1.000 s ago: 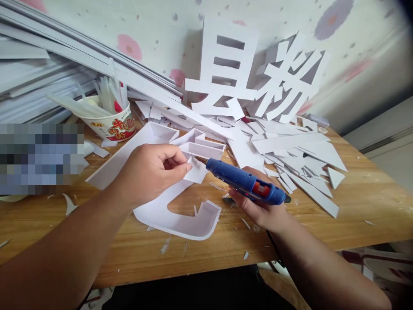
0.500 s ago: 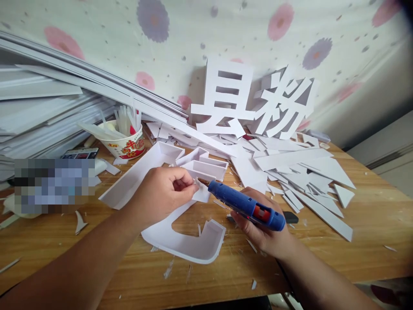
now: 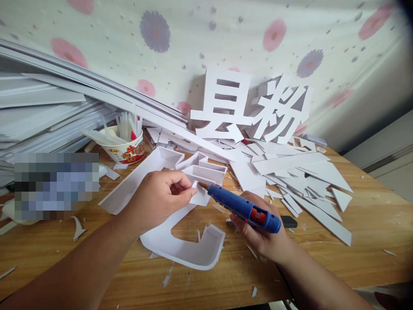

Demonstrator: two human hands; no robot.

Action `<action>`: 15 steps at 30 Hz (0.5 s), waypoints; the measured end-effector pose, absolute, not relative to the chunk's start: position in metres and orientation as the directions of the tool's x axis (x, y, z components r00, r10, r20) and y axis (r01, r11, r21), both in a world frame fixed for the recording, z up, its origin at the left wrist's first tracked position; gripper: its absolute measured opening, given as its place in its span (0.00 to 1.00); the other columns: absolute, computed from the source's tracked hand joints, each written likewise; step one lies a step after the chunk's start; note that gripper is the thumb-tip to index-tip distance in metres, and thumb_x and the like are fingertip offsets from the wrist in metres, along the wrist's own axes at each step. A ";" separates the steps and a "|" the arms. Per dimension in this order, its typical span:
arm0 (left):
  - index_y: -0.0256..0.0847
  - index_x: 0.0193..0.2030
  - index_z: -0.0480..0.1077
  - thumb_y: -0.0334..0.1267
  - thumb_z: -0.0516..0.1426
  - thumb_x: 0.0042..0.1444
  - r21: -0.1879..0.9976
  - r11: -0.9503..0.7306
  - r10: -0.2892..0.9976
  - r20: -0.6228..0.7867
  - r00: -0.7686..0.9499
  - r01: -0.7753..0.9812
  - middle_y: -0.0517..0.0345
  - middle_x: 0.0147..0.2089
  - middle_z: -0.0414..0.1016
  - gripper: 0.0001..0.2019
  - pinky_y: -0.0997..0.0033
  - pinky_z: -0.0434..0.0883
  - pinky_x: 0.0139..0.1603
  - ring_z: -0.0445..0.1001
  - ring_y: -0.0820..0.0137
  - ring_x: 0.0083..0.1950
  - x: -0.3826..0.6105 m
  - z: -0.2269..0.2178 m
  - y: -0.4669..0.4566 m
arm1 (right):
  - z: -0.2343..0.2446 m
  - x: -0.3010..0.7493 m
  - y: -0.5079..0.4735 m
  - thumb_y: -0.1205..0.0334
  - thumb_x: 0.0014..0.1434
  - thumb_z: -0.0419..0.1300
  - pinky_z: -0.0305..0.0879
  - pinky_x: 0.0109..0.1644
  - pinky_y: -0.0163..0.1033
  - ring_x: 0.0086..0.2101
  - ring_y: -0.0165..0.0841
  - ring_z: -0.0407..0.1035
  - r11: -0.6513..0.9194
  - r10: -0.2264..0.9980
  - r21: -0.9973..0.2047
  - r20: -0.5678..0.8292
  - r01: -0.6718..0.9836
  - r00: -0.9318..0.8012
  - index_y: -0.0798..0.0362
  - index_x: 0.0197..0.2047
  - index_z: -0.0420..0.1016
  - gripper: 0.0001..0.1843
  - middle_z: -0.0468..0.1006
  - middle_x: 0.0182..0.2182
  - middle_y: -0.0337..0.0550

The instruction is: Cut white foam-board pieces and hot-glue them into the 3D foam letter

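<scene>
Small craft workshop (flowered wall covering behind): wooden table, white offcuts, blue glue gun.

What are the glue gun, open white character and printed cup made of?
Glue gun: likely hard plastic, matte; blue moulded-looking shell.
Open white character: perhaps foam or plastic, matte; smooth thin walls.
Printed cup: probably paper, finish unclear; thin wall, red print.

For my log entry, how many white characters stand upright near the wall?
2: the left character at the back, and the right character directly beside it. Another could be hidden behind them.
</scene>
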State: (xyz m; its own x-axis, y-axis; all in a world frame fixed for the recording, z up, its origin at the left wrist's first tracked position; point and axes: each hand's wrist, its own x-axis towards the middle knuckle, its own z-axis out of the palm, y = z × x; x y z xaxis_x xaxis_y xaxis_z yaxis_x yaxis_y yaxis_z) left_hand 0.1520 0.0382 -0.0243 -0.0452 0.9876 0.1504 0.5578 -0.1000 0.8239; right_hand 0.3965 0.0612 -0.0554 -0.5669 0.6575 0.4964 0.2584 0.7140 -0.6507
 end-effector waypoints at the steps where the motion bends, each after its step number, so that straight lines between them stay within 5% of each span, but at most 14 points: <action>1: 0.39 0.23 0.70 0.43 0.59 0.50 0.826 -0.099 0.987 0.151 -0.047 0.555 0.65 0.21 0.65 0.11 0.79 0.58 0.23 0.60 0.78 0.24 0.152 -0.024 0.038 | -0.055 0.397 0.061 0.67 0.61 0.56 0.63 0.32 0.38 0.28 0.31 0.65 0.714 0.660 -0.649 0.497 0.263 -0.564 0.52 0.36 0.67 0.02 0.70 0.28 0.40; 15: 0.38 0.22 0.71 0.44 0.59 0.49 0.818 -0.084 0.980 0.172 -0.102 0.568 0.64 0.20 0.65 0.11 0.78 0.57 0.21 0.59 0.77 0.22 0.147 -0.011 0.037 | -0.052 0.399 0.064 0.66 0.61 0.56 0.62 0.29 0.36 0.26 0.31 0.64 0.737 0.655 -0.605 0.529 0.302 -0.540 0.50 0.33 0.64 0.05 0.69 0.26 0.38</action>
State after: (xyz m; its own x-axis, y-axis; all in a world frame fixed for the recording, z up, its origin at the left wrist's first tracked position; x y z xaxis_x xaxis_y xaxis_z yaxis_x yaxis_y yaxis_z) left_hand 0.1472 0.0368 -0.0108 -0.1019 0.9799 0.1717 0.5684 -0.0844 0.8184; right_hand 0.3990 0.0637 -0.0518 -0.5402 0.6546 0.5289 0.3015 0.7373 -0.6045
